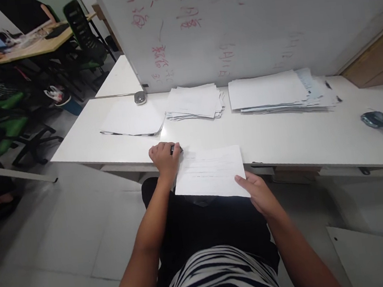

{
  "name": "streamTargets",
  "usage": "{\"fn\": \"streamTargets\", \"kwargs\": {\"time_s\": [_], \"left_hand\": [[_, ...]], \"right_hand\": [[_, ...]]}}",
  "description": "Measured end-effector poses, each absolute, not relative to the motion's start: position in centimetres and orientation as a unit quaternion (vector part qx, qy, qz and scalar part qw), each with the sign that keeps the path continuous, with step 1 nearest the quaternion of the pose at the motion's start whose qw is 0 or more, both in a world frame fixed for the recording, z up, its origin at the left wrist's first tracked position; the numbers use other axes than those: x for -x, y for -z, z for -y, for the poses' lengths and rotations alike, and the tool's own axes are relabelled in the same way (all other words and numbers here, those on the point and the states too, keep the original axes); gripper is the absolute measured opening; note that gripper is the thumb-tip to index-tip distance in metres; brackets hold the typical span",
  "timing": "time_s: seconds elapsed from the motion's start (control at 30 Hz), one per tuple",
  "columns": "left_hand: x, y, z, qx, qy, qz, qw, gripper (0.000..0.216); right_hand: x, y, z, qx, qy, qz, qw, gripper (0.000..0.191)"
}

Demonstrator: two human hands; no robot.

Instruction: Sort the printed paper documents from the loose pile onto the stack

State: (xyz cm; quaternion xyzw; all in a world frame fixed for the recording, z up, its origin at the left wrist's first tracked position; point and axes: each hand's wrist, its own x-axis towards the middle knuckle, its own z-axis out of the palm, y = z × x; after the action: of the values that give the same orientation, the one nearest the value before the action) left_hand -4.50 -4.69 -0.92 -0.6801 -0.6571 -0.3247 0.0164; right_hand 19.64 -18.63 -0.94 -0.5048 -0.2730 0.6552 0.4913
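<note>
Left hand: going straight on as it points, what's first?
Probably the middle paper pile, near its left edge, after a strip of bare table. The left hand, closed on a small dark object, points forward and slightly right; depth is unclear.

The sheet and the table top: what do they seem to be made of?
The sheet looks like thin matte white paper: faint printed lines, near edge hanging unsupported. The table top seems smooth white laminate or painted board, with a soft sheen; which one is unclear.
</note>
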Motion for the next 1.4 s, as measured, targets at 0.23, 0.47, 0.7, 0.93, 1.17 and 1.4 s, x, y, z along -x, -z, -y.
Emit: {"fn": "streamTargets", "kwargs": {"time_s": [0.23,0.47,0.7,0.93,1.17,1.4], "left_hand": [[4.2,1.3,4.4,0.663,0.342,0.666,0.021,0.030],[4.9,1.9,4.2,0.685,0.329,0.649,0.044,0.032],[5.3,2.8,3.8,0.692,0.349,0.630,0.061,0.029],[5.3,3.0,3.8,0.695,0.343,0.625,0.090,0.029],[5.2,3.0,3.9,0.690,0.352,0.625,0.092,0.029],[5.3,2.9,4.0,0.691,0.356,0.629,0.017,0.029]], "right_hand": [[-19.3,2.1,19.6,0.537,-0.611,0.309,0.493,0.045],[-25.6,-1.2,18.7,0.626,-0.326,0.328,0.628,0.041],[-25.9,-4.4,19.1,0.620,-0.265,0.383,0.632,0.045],[-25.2,-4.0,20.0,0.596,-0.293,0.383,0.643,0.045],[-24.2,-4.2,20.3,0.577,-0.295,0.386,0.657,0.044],[-24.6,-2.2,18.7,0.629,-0.305,0.399,0.594,0.040]]}}
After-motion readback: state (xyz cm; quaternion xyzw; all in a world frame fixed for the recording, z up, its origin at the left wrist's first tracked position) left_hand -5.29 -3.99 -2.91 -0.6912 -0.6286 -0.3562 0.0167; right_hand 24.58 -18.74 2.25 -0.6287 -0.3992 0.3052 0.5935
